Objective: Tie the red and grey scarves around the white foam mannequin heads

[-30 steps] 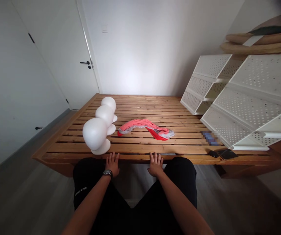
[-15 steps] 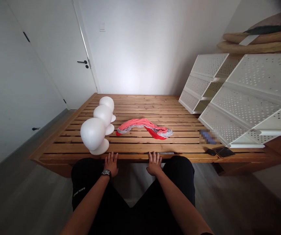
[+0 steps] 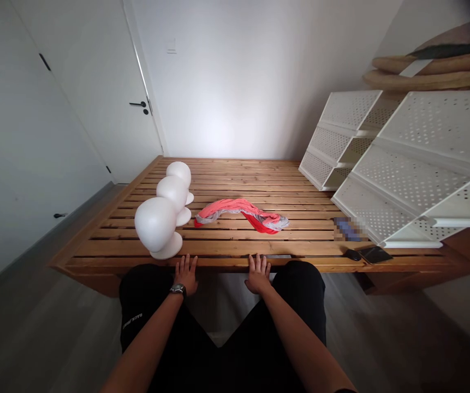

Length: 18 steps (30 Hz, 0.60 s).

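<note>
the left hand (image 3: 186, 273) lies at the front edge of the slatted wooden table (image 3: 235, 180), fingers spread wide and pointing toward twelve o'clock. the right hand (image 3: 259, 274) rests along the same edge, likewise wide, its fingers toward twelve and its thumb out toward nine. a watch (image 3: 178, 290) sits on the left wrist.

the cloth (image 3: 235, 204) is on the table beyond both hands, well apart from them: at about one o'clock from the left hand and between eleven and twelve from the right. it is bunched into a long arch, coral on top, with grey and bright red parts showing along the side nearer the hands.

from the cloth, the near head (image 3: 155, 224), a smooth white form on a round base, stands upright at nine o'clock; its base is just beside the left hand. the middle head (image 3: 172, 191) and the far head (image 3: 178, 173) stand behind it, the last at ten o'clock.

a blue thing (image 3: 347, 229), blurred, lies at three o'clock from the cloth. between three and four are a mouse (image 3: 352, 255) and a phone (image 3: 376, 255). white crates (image 3: 415, 158) with punched holes stand toward two and three.
</note>
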Each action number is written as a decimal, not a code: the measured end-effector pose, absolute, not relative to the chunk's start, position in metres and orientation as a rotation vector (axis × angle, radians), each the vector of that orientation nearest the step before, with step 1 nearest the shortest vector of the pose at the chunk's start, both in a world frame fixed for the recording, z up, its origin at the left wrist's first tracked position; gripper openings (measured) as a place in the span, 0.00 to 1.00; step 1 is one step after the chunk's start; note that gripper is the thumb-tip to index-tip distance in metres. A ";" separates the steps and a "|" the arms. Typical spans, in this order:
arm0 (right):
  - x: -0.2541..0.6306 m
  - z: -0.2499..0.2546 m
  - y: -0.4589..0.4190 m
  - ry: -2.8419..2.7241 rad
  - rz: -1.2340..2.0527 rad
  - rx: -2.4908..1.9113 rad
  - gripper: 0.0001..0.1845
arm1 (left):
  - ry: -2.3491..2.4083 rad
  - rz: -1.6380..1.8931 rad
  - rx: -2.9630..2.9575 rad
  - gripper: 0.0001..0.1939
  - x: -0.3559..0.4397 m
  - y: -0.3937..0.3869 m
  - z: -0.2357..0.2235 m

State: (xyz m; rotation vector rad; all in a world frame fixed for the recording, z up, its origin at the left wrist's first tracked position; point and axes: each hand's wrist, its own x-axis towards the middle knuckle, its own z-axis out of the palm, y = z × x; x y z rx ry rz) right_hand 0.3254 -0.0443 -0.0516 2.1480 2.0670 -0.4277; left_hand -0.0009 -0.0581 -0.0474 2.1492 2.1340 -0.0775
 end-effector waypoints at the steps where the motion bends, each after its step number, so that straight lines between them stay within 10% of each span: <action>1: 0.325 -0.052 -0.044 2.065 -0.419 2.152 0.64 | 2.133 -0.074 2.149 0.54 -0.001 -0.058 -0.048; 18: 0.327 -0.022 -0.050 2.083 -0.558 2.111 0.61 | 2.008 0.067 2.095 0.52 -0.001 -0.060 -0.018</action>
